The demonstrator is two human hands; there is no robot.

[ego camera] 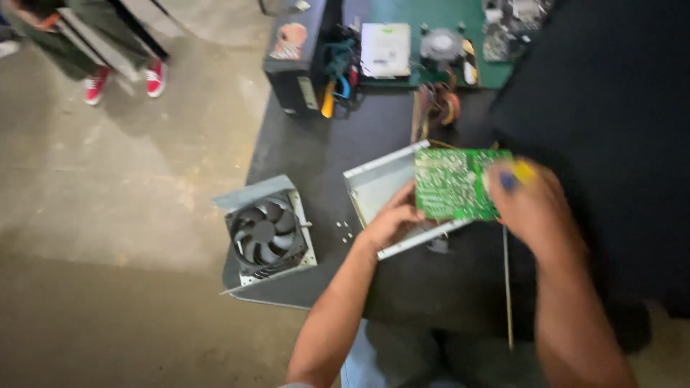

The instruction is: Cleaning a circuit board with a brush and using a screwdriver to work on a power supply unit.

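A green circuit board (451, 184) lies over an open grey metal casing (377, 183) on the dark table. My left hand (392, 219) grips the board's near left edge, fingers resting on the casing too. My right hand (528, 205) is at the board's right side, closed around a screwdriver with a blue and yellow handle (516, 174); it is blurred. Several small screws (343, 230) lie on the table left of the casing.
A grey cover plate with a black fan (267, 233) sits at the table's left corner. A black box (295, 54), cables (339, 68), a white drive (386, 49) and parts on a green mat (413, 14) lie at the back. Another person's red shoes (122, 79) stand far left.
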